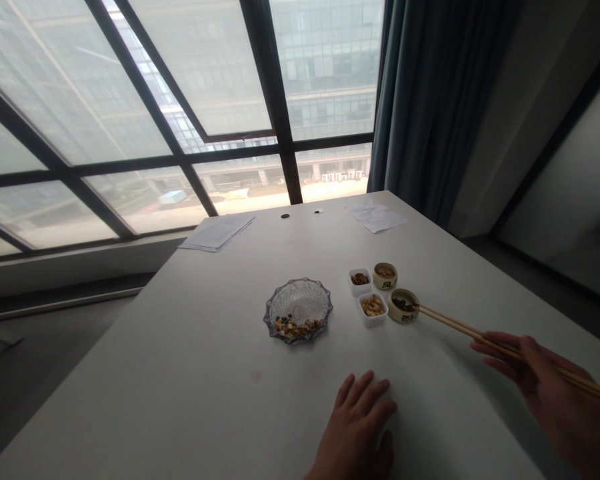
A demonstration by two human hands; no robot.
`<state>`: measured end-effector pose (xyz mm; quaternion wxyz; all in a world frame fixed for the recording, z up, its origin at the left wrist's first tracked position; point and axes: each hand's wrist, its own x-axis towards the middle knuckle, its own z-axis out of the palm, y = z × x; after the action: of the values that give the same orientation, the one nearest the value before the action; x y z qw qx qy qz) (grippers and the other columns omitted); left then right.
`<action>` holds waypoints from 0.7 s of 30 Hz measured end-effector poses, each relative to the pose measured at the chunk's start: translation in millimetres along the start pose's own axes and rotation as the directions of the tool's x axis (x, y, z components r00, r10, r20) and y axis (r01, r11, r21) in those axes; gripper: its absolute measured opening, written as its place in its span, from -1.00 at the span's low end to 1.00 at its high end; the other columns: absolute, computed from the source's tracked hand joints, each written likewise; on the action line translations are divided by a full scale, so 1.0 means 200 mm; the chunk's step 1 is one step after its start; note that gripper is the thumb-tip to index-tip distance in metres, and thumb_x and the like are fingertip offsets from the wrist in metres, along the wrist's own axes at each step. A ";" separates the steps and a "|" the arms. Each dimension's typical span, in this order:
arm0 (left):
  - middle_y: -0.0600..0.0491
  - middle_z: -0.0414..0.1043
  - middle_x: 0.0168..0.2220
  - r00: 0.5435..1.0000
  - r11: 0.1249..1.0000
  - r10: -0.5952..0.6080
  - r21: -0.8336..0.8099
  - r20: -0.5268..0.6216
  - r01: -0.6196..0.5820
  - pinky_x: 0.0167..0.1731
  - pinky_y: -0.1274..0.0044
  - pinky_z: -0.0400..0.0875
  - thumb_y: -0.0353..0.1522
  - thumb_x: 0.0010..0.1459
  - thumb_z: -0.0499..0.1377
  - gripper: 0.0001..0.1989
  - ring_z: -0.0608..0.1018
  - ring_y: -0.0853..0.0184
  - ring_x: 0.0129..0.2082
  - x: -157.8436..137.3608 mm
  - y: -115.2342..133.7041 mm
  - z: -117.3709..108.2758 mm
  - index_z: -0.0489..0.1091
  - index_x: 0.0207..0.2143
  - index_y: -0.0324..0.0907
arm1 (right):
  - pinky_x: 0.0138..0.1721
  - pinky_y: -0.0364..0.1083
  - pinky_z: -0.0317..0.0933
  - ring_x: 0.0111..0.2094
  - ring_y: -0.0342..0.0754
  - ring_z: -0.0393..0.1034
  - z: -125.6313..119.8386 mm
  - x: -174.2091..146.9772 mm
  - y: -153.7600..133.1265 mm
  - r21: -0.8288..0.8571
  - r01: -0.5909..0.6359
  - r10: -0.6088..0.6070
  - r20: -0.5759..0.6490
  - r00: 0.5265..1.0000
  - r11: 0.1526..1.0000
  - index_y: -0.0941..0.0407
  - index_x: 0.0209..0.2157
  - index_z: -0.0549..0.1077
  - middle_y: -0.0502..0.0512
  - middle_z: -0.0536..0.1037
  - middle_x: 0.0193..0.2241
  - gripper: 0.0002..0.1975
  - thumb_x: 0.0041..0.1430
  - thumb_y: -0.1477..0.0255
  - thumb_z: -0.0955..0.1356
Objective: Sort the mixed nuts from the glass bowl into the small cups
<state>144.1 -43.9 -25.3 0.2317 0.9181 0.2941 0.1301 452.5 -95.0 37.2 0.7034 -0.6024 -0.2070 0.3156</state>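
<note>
Apparently I'm at picking dark pieces [404,305] from the nearer ceramic bowl [400,317]: my right hand [555,393] clamped on wooden chopsticks [450,321], my left hand [357,423] fingers apart. Next calls for a careful pinch.

The bowl [301,300] is clear glass, glossy and ridged. Right of it, 2 tubs [375,321] look like smooth plastic, 2 pots [399,316] like ceramic, and the chopsticks [450,321] like smooth wood. Under the bowl, the table [180,373] has a smooth, low-sheen top. Beyond the bowl, the sheets [217,233] are matt paper and the curtain [420,100] matt cloth.
</note>
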 end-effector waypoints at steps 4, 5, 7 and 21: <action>0.20 0.20 0.37 1.000 1.000 -0.009 -0.006 0.006 0.009 0.40 0.17 -0.06 -0.35 0.26 0.17 -0.60 0.15 0.18 0.40 0.00 0.01 -0.01 0.32 0.15 0.08 | -0.27 -0.15 0.57 -0.27 0.14 0.67 0.01 0.01 0.02 0.007 0.035 -0.035 0.008 0.999 0.999 0.16 -0.29 0.67 0.30 0.70 -0.33 -0.53 0.03 0.01 0.52; 0.20 0.20 0.37 1.000 1.000 -0.009 -0.008 0.007 0.009 0.40 0.17 -0.07 -0.35 0.26 0.17 -0.60 0.15 0.18 0.40 0.00 0.01 -0.01 0.33 0.14 0.08 | -0.26 -0.14 0.57 -0.26 0.15 0.67 0.01 0.02 0.03 0.002 0.031 -0.031 0.021 0.999 1.000 0.16 -0.28 0.67 0.30 0.70 -0.33 -0.53 0.04 0.01 0.52; 0.20 0.20 0.37 1.000 1.000 -0.008 -0.011 0.007 0.008 0.40 0.17 -0.07 -0.36 0.26 0.17 -0.59 0.15 0.17 0.40 0.00 0.01 -0.01 0.33 0.15 0.07 | -0.26 -0.12 0.58 -0.25 0.17 0.66 0.01 0.02 0.05 -0.006 0.019 -0.019 0.049 0.999 1.000 0.18 -0.27 0.67 0.31 0.70 -0.32 -0.53 0.05 0.02 0.52; 0.24 0.15 0.39 1.000 1.000 -0.001 -0.013 0.014 0.001 0.39 0.15 -0.07 -0.27 0.32 0.15 -0.64 0.12 0.19 0.41 -0.01 0.01 0.00 0.29 0.16 0.10 | -0.23 -0.14 0.57 -0.24 0.09 0.66 0.02 0.00 0.08 -0.001 0.156 -0.155 0.053 0.986 0.988 0.16 -0.21 0.65 0.25 0.70 -0.28 -0.61 0.25 0.10 0.43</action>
<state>143.4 -45.2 -24.4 0.2396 0.9173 0.2923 0.1255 446.3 -91.8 22.8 0.7187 -0.5776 -0.2725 0.2749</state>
